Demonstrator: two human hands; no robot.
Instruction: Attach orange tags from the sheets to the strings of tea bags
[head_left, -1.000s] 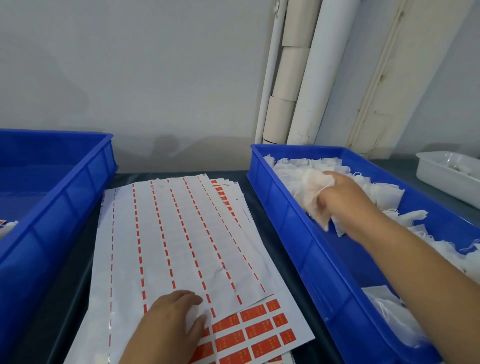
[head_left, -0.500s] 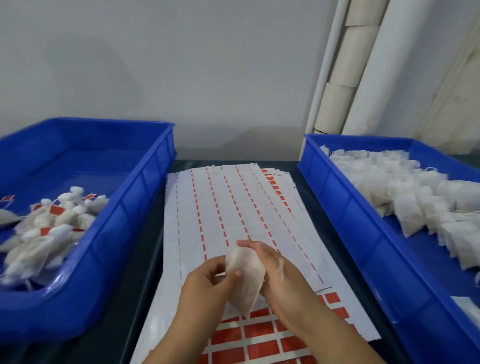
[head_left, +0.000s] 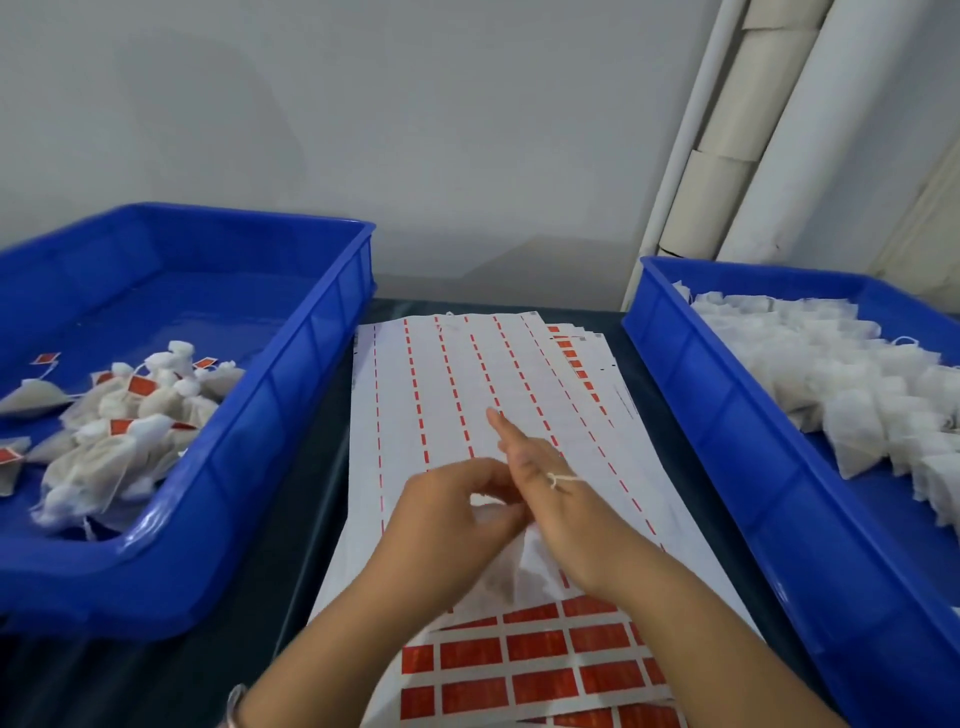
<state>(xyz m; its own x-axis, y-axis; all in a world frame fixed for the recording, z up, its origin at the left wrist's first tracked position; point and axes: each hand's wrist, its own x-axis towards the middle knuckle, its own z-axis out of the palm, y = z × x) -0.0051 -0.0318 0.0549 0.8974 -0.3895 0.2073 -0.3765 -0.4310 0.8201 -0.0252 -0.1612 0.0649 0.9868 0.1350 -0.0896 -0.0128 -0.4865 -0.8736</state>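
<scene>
Two hands were seen over the middle of the bench (head_left: 311, 519). One tea bag (head_left: 524, 564) was held between them, above the tag sheets. The left hand (head_left: 457, 519) was curled, its grip closed on the top of the bag with thumb and fingers. The right hand (head_left: 540, 483) was pressed against the bag from the right, fingers stretched almost flat, so its grip on the bag could not be told. One string (head_left: 563, 479) was seen lying across the back of the right hand.

Two blue bins were counted. The left bin (head_left: 291, 405) held a loose pile of tagged tea bags (head_left: 119, 421), too tangled to count; about six orange tags were visible there. The right bin (head_left: 727, 415) held a large heap of untagged tea bags (head_left: 841, 384), not countable.

Several sheets (head_left: 467, 395) were stacked between the bins, the top one stripped to thin orange strips. One lower sheet (head_left: 540, 665) still carried roughly three rows of orange tags.

The bench surface was dark. A plain grey wall (head_left: 415, 130) was seen behind, with white pipes (head_left: 769, 130) at the right.
</scene>
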